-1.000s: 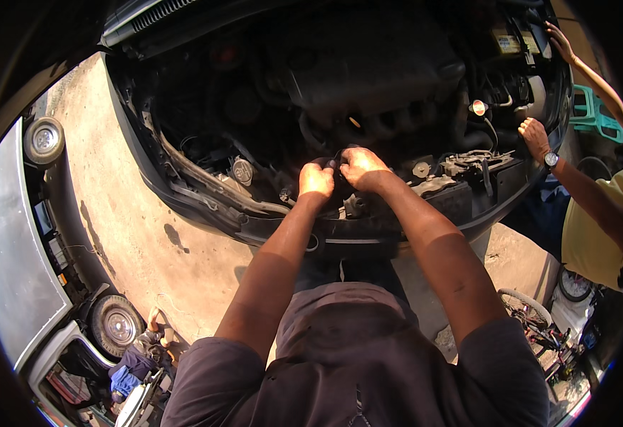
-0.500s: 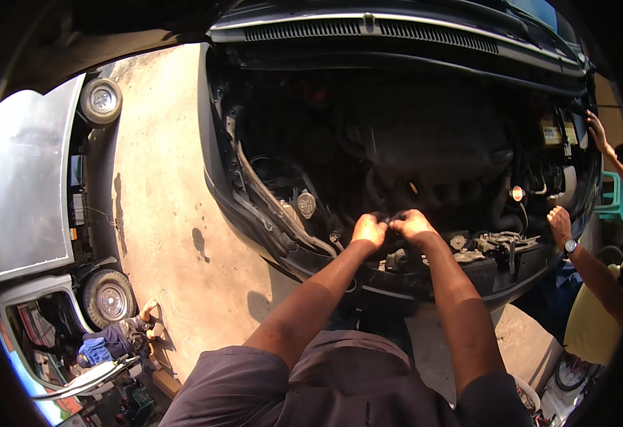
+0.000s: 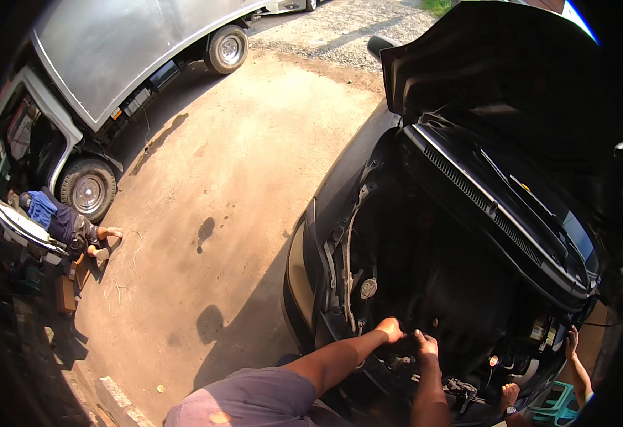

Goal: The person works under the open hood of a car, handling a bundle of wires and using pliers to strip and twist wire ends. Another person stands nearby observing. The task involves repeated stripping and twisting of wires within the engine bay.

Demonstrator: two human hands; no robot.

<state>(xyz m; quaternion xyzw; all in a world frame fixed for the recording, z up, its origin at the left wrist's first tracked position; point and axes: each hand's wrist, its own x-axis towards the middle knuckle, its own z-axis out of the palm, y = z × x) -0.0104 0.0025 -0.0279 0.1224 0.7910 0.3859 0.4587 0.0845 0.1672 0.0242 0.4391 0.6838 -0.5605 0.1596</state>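
Near the front edge of the dark car's engine bay (image 3: 432,263), my left hand (image 3: 390,329) and my right hand (image 3: 426,344) are close together, fingers curled around something dark that I cannot make out. A grey cap (image 3: 368,288) sits above and left of them, and an orange-topped cap (image 3: 494,361) is to their right. Much of the bay lies in deep shadow. The raised hood (image 3: 489,64) fills the upper right.
At the right edge, a co-worker's hands (image 3: 509,396) rest by the car, near a teal plastic stool (image 3: 555,406). At left stands a grey box truck (image 3: 133,57); another person (image 3: 66,224) lies by its open cab, beside a pale cord (image 3: 130,277) on the concrete ground (image 3: 205,178).
My view has swung up and left, bringing the hood and more truck and ground into the picture. My two hands remain together at the same part of the engine bay.
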